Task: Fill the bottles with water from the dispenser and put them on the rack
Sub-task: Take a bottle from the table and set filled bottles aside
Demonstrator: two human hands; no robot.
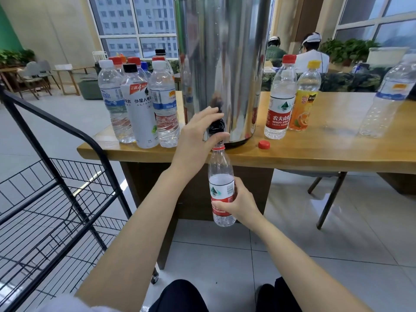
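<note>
A: Step?
B: Filling. Your left hand [195, 136] pinches the black plastic tap [216, 126] on the tall steel water dispenser [222, 64]. Your right hand [239, 200] grips the clear red-labelled plastic bottle [219, 167], its mouth just under the spout.
A: Next?
B: Probably release the tap once it's full, then fit the small red screw cap [264, 144].

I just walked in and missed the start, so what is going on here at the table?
A person appears to be drawing water. The right hand holds the uncapped red-label bottle under the black tap of the steel dispenser, and the left hand grips that tap. A loose red cap lies on the wooden table. Other capped bottles stand on both sides of the dispenser. The black wire rack stands at the left.
</note>
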